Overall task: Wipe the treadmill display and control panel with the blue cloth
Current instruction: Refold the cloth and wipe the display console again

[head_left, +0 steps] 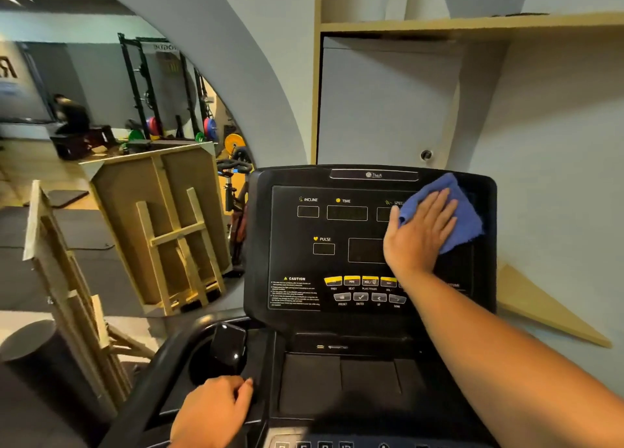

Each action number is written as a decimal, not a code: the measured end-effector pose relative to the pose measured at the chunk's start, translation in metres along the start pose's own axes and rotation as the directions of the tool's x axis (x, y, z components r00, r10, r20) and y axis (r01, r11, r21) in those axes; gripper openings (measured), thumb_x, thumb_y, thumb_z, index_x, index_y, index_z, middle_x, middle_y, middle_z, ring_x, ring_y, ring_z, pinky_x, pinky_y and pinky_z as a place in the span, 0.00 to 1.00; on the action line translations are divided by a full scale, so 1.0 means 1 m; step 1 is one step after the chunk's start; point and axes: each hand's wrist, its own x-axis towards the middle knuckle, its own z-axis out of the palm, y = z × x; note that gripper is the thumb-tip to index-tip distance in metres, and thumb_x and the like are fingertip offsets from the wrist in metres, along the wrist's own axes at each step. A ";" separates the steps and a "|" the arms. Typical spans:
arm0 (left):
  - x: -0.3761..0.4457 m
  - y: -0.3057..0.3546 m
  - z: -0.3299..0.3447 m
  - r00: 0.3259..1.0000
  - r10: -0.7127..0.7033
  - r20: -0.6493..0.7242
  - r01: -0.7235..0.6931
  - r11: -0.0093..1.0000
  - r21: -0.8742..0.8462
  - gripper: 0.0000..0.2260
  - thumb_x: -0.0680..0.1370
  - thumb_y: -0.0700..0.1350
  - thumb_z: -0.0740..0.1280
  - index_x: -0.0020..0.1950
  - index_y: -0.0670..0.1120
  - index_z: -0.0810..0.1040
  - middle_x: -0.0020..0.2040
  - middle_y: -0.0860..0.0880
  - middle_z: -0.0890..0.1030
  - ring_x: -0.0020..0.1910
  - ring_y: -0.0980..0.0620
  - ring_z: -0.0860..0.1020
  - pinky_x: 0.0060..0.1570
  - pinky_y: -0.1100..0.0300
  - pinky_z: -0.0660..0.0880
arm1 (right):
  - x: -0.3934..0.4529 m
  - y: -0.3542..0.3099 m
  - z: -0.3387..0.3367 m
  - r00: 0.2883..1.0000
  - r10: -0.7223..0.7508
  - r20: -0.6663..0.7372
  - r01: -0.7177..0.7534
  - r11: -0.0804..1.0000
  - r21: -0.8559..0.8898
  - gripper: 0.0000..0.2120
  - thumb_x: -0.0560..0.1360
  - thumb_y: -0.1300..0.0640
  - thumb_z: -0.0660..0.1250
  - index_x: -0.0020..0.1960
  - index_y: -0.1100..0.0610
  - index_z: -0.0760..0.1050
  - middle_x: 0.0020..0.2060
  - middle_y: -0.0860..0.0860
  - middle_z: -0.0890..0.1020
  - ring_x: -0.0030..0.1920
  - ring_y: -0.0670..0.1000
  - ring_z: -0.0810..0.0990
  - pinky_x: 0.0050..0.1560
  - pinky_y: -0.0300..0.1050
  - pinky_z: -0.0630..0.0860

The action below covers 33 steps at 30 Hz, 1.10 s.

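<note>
The black treadmill display (337, 231) stands upright ahead, with INCLINE, TIME and PULSE windows and a row of yellow and grey buttons (359, 289) low on the panel. My right hand (418, 231) lies flat with straight fingers on the blue cloth (462, 211), pressing it against the upper right of the display, over the SPEED window. My left hand (212, 410) rests curled on the left side of the lower console, by the black handlebar (148, 383); whether it grips anything is unclear.
A dark tray area (341, 383) lies below the display. A round mirror (101, 143) at left reflects gym racks, weight plates and wooden frames. Grey wall and a wooden shelf (472, 24) stand behind the treadmill.
</note>
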 end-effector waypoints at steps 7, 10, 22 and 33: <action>-0.003 -0.005 0.006 0.996 0.066 -0.066 -0.065 0.998 0.025 0.19 0.83 0.61 0.56 0.53 0.54 0.83 0.41 0.57 0.80 0.42 0.53 0.79 0.48 0.56 0.76 | -0.026 0.069 0.007 0.817 -0.551 0.168 0.568 0.819 -0.078 0.37 0.82 0.41 0.48 0.82 0.59 0.40 0.82 0.57 0.45 0.81 0.56 0.40 0.79 0.61 0.49; 0.000 -0.006 0.007 0.997 0.046 -0.069 -0.045 0.999 0.024 0.19 0.82 0.62 0.56 0.51 0.53 0.82 0.43 0.55 0.84 0.48 0.53 0.83 0.50 0.56 0.78 | -0.003 0.074 -0.003 0.948 -0.309 0.080 0.313 0.949 -0.046 0.35 0.83 0.41 0.47 0.82 0.60 0.42 0.82 0.57 0.45 0.81 0.57 0.41 0.79 0.62 0.48; 0.008 -0.008 0.012 1.000 -0.005 -0.031 0.007 0.998 0.070 0.19 0.81 0.63 0.56 0.50 0.55 0.83 0.45 0.56 0.85 0.47 0.57 0.83 0.53 0.57 0.80 | -0.033 0.044 0.013 0.713 -0.668 0.213 0.699 0.699 -0.149 0.39 0.82 0.44 0.58 0.81 0.60 0.41 0.82 0.57 0.45 0.81 0.57 0.41 0.80 0.58 0.45; 0.006 -0.006 0.008 0.999 0.024 -0.045 -0.022 0.999 0.045 0.18 0.82 0.62 0.56 0.52 0.56 0.83 0.49 0.57 0.85 0.44 0.58 0.79 0.48 0.60 0.75 | -0.041 -0.060 0.019 0.909 -0.406 0.096 0.415 0.905 -0.091 0.39 0.82 0.37 0.48 0.81 0.64 0.47 0.81 0.61 0.50 0.80 0.63 0.46 0.80 0.61 0.45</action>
